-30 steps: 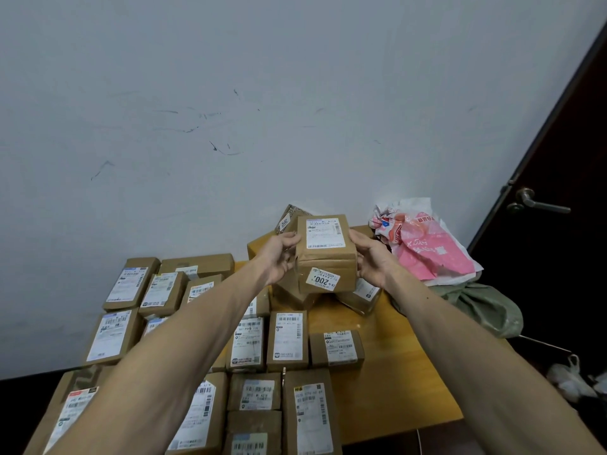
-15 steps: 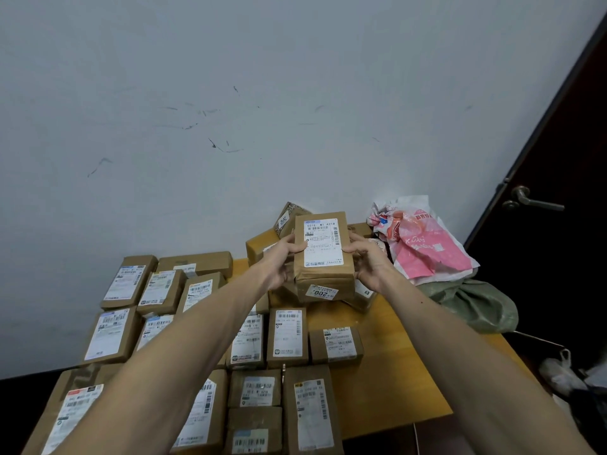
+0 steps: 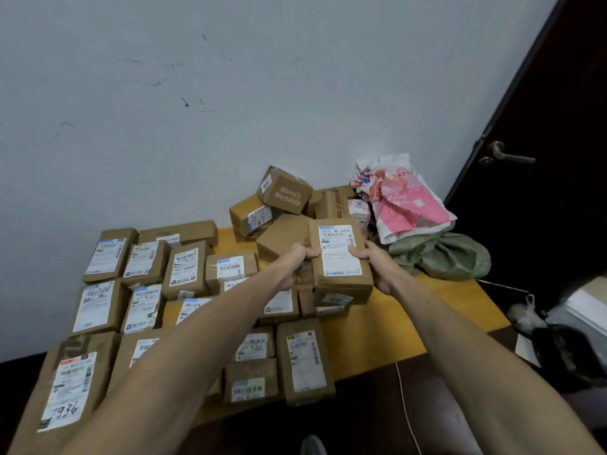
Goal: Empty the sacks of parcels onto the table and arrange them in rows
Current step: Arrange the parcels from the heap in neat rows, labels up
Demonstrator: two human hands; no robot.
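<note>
I hold a brown cardboard parcel (image 3: 340,257) with a white shipping label facing up, just above the wooden table (image 3: 437,320). My left hand (image 3: 297,264) grips its left side and my right hand (image 3: 377,266) grips its right side. Several labelled brown parcels (image 3: 184,267) lie in rows over the left and middle of the table. An unsorted heap of parcels (image 3: 282,205) is piled at the back by the wall. A crumpled green sack (image 3: 440,254) lies at the table's right rear corner.
A pink and white plastic bag (image 3: 405,198) leans on the wall behind the green sack. A dark door with a lever handle (image 3: 505,156) is at the right. Bags and clutter (image 3: 558,343) lie on the floor to the right. Bare wood shows on the table's right side.
Both hands have brought the held parcel down and toward me, tilting its labelled face upward. The heap behind it is now uncovered. The camera has tipped downward.
</note>
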